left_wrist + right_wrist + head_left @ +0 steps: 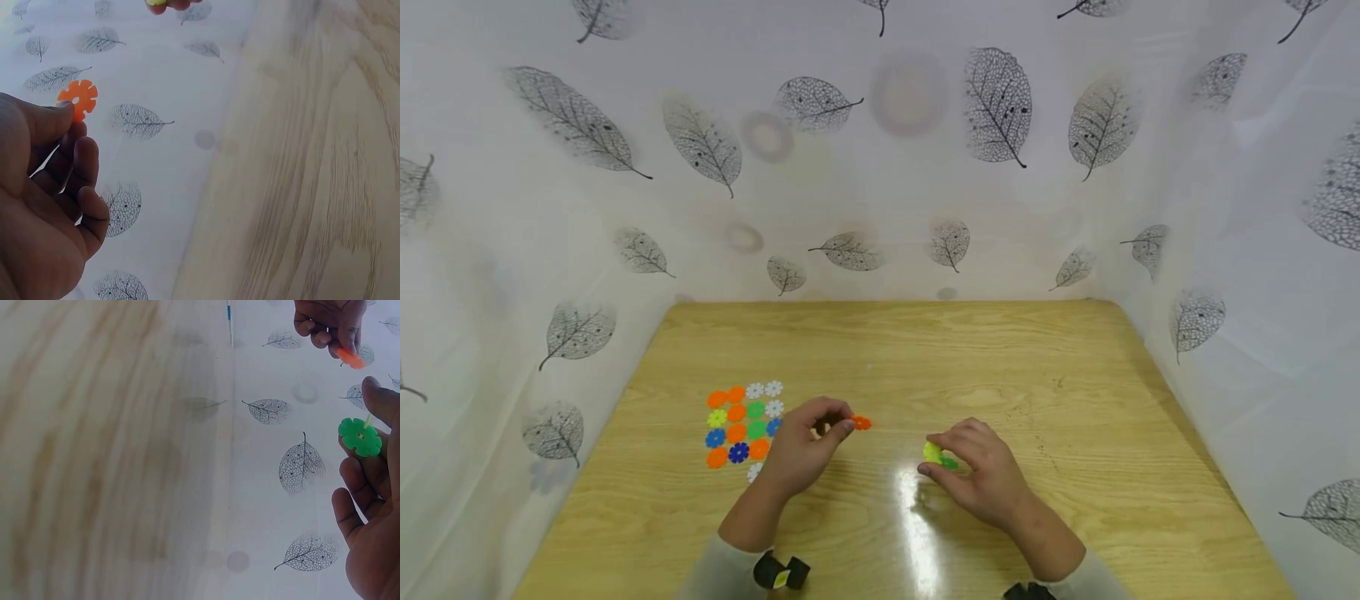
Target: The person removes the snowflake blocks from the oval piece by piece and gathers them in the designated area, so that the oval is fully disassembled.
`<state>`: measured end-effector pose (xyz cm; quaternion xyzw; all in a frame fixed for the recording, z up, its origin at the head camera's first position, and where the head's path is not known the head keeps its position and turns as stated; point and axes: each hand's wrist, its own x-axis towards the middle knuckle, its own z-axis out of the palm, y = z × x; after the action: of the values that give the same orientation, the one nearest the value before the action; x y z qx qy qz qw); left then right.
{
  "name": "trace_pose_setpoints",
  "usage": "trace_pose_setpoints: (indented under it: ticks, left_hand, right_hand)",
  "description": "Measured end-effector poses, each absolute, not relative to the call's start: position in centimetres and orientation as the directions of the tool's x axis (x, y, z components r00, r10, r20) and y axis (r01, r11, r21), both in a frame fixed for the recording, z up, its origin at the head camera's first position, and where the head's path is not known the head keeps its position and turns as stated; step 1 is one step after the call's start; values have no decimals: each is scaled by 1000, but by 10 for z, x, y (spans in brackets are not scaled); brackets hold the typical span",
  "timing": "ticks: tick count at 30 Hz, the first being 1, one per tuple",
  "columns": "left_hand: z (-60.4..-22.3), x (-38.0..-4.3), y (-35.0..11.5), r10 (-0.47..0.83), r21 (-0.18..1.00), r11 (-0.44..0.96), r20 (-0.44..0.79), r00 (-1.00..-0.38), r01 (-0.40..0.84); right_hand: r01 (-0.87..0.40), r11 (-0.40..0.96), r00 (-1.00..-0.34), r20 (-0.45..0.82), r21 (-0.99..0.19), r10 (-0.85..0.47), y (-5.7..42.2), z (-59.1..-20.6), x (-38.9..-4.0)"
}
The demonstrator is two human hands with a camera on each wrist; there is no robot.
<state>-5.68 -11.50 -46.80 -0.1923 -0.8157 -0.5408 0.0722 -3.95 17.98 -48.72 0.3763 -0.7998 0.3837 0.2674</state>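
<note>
My left hand (pixel 805 446) pinches an orange notched plastic disc (pixel 862 423) between thumb and fingers, above the table. In the left wrist view, the same orange disc (pixel 86 97) faces the camera, with slots round its rim. My right hand (pixel 988 479) pinches a yellow notched disc (pixel 932 452), and a green notched disc (pixel 950 463) is attached to it. In the right wrist view the green disc (pixel 360 437) faces the camera; the yellow one shows only as a thin edge at right angles to it. A gap separates the two hands.
Rows of orange, white, green, blue and yellow discs (pixel 736 432) lie flat on the wooden table (pixel 1075 400), left of my left hand, which partly hides them. A pale leaf-patterned sheet (pixel 865 192) encloses the table's back and sides.
</note>
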Motion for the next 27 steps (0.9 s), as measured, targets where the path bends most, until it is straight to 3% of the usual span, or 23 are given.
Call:
trace_pose_setpoints:
  ticks: [27]
  left_hand:
    - [-480,-46,-167,36,895,443,39,-999,51]
  right_hand:
    - [-811,415,-569,723,-413,-392,180,-487,-40]
